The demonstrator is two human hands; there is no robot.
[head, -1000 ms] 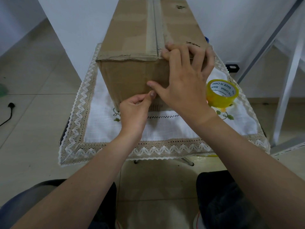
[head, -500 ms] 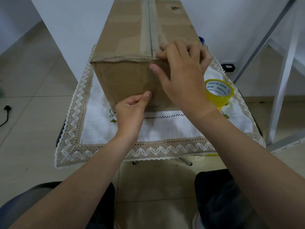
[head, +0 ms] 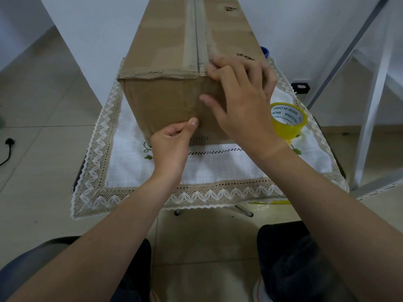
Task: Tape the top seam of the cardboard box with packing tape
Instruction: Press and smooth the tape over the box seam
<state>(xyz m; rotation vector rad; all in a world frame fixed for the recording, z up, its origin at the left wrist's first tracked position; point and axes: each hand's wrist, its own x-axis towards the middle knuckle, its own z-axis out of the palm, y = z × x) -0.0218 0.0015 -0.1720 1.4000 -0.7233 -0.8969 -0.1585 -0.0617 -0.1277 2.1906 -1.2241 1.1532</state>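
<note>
The brown cardboard box [head: 165, 46] stands on a small table covered by a lace-edged cloth [head: 218, 168]. A strip of tape [head: 192, 29] runs along the box's top seam and over the near edge. My right hand [head: 242, 99] lies over that near top edge just right of the seam, fingers spread on the top, thumb on the front face. My left hand [head: 170, 147] is curled low against the front face, its thumb tip pressed to the cardboard below the seam. The yellow tape roll [head: 287, 120] sits on the cloth, right of the box, untouched.
A white metal frame [head: 375, 83] stands close at the right. A small black device [head: 301, 88] sits by the wall behind the table. A blue object [head: 264, 51] peeks out behind the box. A black cable [head: 8, 144] lies on the tiled floor, left.
My right thumb has left my left thumb and slid up the front face. The left hand stays low on the front face, and the right fingers stay on the top edge.
</note>
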